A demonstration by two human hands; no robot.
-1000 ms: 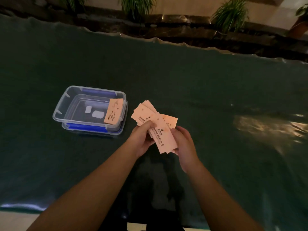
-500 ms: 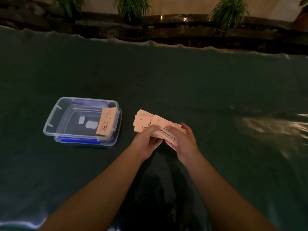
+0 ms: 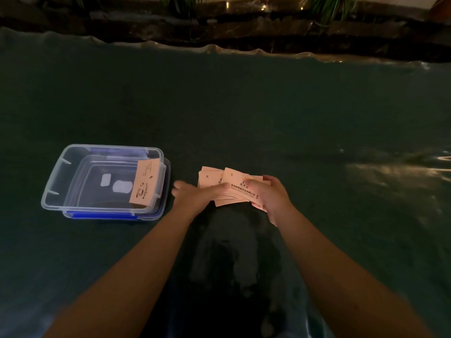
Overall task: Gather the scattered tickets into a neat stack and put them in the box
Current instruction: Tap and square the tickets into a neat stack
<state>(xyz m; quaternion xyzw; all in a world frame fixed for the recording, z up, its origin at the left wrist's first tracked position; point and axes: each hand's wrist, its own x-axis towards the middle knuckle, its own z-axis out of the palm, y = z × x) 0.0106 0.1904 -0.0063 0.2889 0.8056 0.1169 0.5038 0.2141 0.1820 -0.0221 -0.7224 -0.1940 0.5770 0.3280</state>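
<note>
A fanned bunch of pale orange tickets [image 3: 228, 182] lies low over the dark green table, held between both hands. My right hand [image 3: 267, 195] grips its right end, thumb on top. My left hand [image 3: 195, 195] presses on its left part, fingers spread and blurred. A clear plastic box [image 3: 61, 167] with blue clips sits to the left, apart from the hands. One ticket [image 3: 145, 185] with a coffee-cup print leans against the box's right inner wall.
The green cloth-covered table [image 3: 244, 106] stretches far on all sides; its wavy far edge meets a dark stone ledge [image 3: 244, 32] with potted plants [image 3: 327, 6]. A light patch glares on the cloth [image 3: 390, 172] at right.
The ticket bunch has come down from mid-air toward the table and turned flatter. My left hand has slid leftward over it, fingers spreading. The view tilted down.
</note>
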